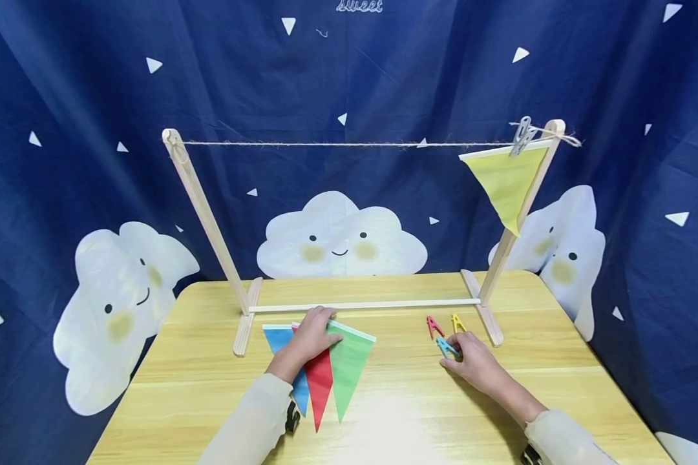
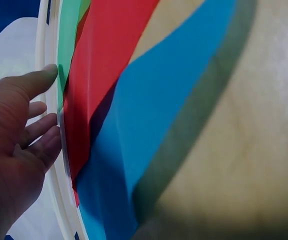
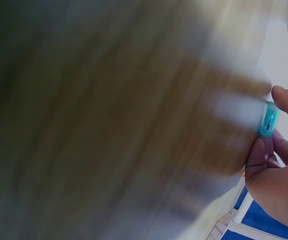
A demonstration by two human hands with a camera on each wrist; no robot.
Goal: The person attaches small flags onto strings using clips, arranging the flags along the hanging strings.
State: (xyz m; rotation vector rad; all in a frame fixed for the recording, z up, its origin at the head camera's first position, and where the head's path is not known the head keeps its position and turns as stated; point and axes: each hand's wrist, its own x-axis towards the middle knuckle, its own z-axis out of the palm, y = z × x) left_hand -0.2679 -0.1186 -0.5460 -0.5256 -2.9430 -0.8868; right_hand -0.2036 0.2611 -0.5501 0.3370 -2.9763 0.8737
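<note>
In the head view my left hand [image 1: 313, 336] lies across the top of three overlapping pennants: blue [image 1: 279, 337], red [image 1: 318, 381] and green [image 1: 351, 358]. The left wrist view shows its thumb at the green pennant's edge and loosely bent fingers beside the white top band, with a gap between. On the table's right side my right hand [image 1: 471, 361] pinches a blue clothespin [image 1: 445, 347] between thumb and fingers, also seen in the right wrist view [image 3: 269, 120]. Just beyond it lie a red clothespin [image 1: 434, 327] and a yellow clothespin [image 1: 457, 323].
A wooden frame [image 1: 206, 219] stands at the table's back, with a string [image 1: 326, 144] between its posts. On its right end hangs a yellow pennant [image 1: 508, 177], held by a grey clothespin [image 1: 521, 135]. A low crossbar [image 1: 378, 305] joins the feet. Behind hangs a dark blue curtain [image 1: 384, 77].
</note>
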